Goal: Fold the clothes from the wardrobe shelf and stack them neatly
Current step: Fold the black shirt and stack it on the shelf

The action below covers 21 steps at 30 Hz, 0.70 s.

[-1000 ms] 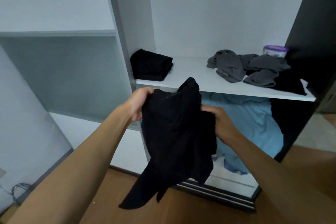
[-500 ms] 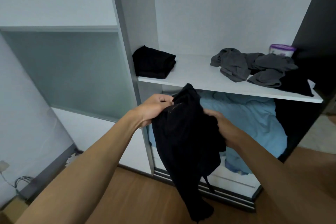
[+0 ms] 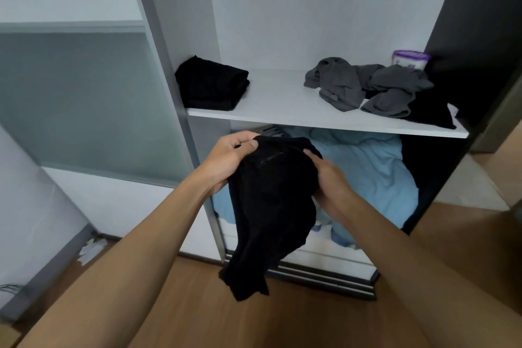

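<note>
A black garment (image 3: 271, 206) hangs bunched in front of the wardrobe, below the white shelf (image 3: 282, 104). My left hand (image 3: 228, 158) pinches its top left edge, and my right hand (image 3: 330, 178) grips its right side. On the shelf's left end lies a folded black stack (image 3: 211, 83). Crumpled dark grey clothes (image 3: 364, 85) lie in a heap at the shelf's right, with a black piece (image 3: 432, 113) beside them at the edge.
A white tub with a purple lid (image 3: 411, 59) stands at the shelf's back right. Light blue bedding (image 3: 375, 178) fills the compartment under the shelf. A frosted sliding door (image 3: 84, 99) covers the wardrobe's left. Wooden floor (image 3: 197, 305) lies below.
The garment's raised fold has dropped and the cloth is gathered shorter between my hands. My hands sit lower, under the shelf edge. The view has shifted slightly.
</note>
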{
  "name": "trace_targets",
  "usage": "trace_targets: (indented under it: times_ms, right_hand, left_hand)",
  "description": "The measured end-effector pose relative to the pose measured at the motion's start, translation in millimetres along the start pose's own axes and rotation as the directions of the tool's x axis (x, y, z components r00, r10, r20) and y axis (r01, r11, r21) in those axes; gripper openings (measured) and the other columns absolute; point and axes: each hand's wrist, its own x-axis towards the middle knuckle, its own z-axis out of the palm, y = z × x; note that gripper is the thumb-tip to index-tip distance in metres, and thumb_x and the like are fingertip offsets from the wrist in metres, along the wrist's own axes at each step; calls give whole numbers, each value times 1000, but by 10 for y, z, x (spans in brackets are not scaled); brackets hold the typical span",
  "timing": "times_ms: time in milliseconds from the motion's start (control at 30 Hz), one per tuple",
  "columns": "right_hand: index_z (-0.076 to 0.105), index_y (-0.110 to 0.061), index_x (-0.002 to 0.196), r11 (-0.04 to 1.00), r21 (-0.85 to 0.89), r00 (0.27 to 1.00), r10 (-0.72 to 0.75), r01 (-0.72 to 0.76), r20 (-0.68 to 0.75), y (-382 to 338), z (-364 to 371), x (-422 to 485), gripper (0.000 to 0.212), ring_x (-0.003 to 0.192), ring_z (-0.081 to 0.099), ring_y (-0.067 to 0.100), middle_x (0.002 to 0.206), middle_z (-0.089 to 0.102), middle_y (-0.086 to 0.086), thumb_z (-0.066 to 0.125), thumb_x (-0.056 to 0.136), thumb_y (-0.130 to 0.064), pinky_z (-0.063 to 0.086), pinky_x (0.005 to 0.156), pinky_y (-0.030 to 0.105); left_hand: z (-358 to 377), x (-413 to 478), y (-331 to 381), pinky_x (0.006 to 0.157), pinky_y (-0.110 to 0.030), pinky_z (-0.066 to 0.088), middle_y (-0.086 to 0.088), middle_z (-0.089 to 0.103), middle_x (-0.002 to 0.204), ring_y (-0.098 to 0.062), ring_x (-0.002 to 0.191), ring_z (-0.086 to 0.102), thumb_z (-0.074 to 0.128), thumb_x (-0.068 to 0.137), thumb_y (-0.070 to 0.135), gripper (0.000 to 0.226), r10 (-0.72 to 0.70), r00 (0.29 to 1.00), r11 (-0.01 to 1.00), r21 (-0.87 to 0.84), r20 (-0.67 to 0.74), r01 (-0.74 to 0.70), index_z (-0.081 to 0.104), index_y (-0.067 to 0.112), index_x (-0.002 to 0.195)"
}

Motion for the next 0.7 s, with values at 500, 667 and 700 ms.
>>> trace_targets:
  times_ms: [500, 667, 700]
  right_hand:
    - [70, -5, 112, 939, 330, 990, 128, -101, -61, -171, 332, 8, 45, 98, 71, 25, 110, 73, 16, 55, 98, -45, 55, 90, 37]
    - [66, -7, 122, 895, 445, 967, 124, -14, -220, -391, 35, 74, 51, 104, 66, 34, 115, 68, 18, 60, 93, -49, 55, 87, 44]
    - [65, -7, 125, 912, 409, 966, 129, -27, -224, -397, -50, 73, 54, 107, 65, 35, 118, 68, 19, 62, 92, -50, 54, 90, 45]
  left_hand:
    - [732, 64, -22, 105, -14, 35, 10, 56, 136, -4, 126, 51, 36, 105, 21, 35, 574, 793, 784, 413, -202, -463, 52, 24, 136]
    - [539, -563, -1318, 104, -40, 43, -12, 62, 131, -32, 123, 57, 29, 106, 46, 46, -487, 873, 386, 901, 16, 199, 60, 15, 120]
    - [383, -515, -1336, 104, -41, 43, -14, 62, 131, -33, 121, 58, 33, 106, 41, 42, -546, 835, 360, 882, -64, 303, 62, 13, 117]
